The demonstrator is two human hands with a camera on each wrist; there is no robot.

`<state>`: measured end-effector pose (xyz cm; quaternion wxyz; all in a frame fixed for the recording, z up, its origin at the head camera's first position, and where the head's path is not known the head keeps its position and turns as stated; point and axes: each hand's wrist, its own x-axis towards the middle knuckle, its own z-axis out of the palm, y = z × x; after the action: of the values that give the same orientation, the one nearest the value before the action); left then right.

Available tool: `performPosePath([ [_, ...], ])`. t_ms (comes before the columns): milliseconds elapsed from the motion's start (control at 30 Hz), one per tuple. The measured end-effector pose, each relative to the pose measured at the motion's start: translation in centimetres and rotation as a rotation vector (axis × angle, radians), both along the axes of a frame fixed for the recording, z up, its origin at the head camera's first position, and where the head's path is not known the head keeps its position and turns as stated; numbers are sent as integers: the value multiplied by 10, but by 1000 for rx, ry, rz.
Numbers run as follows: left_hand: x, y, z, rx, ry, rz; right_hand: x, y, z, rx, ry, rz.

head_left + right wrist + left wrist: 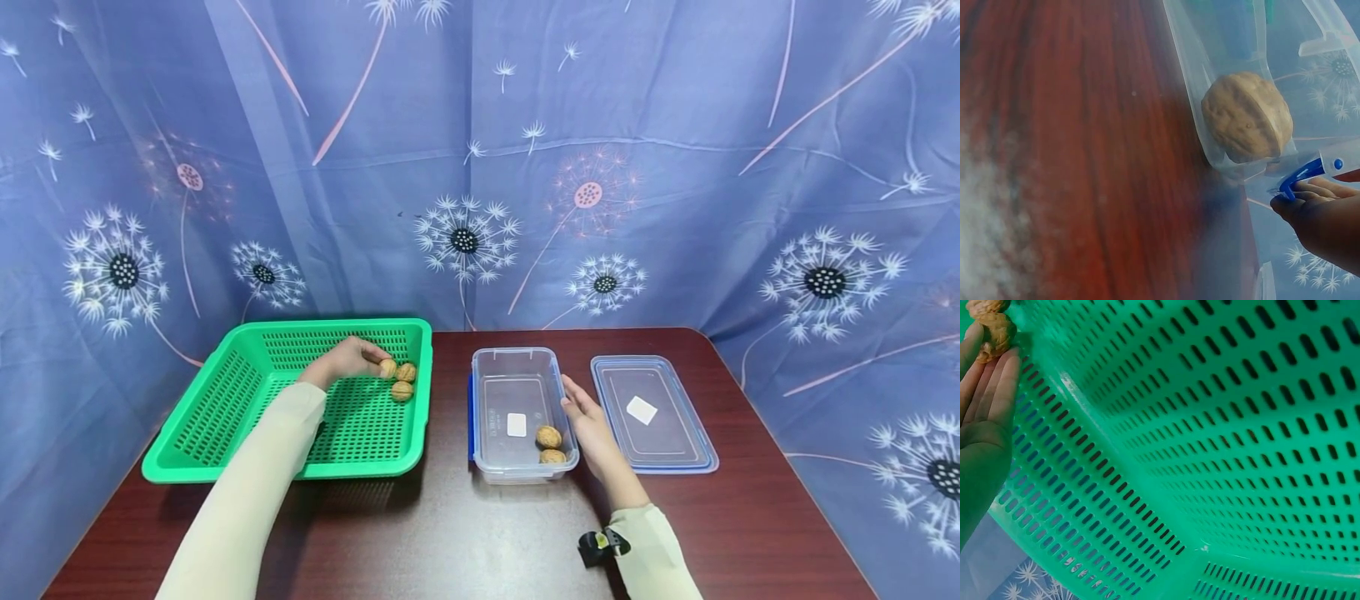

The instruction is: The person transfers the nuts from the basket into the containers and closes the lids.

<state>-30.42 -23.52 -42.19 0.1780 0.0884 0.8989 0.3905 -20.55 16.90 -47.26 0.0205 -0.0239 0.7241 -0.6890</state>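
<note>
Inside the green basket (300, 471), my left hand (348, 360) pinches a walnut (387, 367) between thumb and fingertips. Two more walnuts lie right beside it, one at the hand's far side (406, 372) and one nearer (402, 391). The held walnut (997, 334) shows at the top left corner of the left wrist view. My right hand (596, 429) rests along the right side of a clear plastic box (517, 387), fingers extended against its outer wall. Two walnuts (548, 437) sit in the box's near right corner; one walnut (1247, 119) shows through the wall in the right wrist view.
A clear lid (652, 417) with a white label lies flat to the right of the box. Blue flaps (471, 417) hang on the box's left side. Behind the dark red wooden table (465, 558) hangs a blue dandelion curtain (375, 208).
</note>
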Motion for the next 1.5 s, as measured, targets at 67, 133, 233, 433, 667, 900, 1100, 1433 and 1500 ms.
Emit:
performPosePath([
  [67,0,0,2,15,8,0,0,0,0,-2,-3,0],
  [133,1,-1,4,33,10,6,0,0,0,-5,-4,1],
  [233,2,-3,9,59,11,27,1,-1,0,1,-2,2],
  [433,5,-5,22,90,42,52,0,-2,-1,5,-9,-4],
  [667,8,-1,39,197,40,89,-1,-1,0,12,-11,-5],
  [900,12,8,53,249,26,156,-1,0,0,19,-20,-3],
  [1100,18,20,65,277,23,197,-1,0,1,20,-27,-10],
  [1433,35,45,87,359,41,235,-2,0,-1,10,-16,-11],
  [1500,39,50,89,373,43,241,-2,0,-2,11,-16,-9],
])
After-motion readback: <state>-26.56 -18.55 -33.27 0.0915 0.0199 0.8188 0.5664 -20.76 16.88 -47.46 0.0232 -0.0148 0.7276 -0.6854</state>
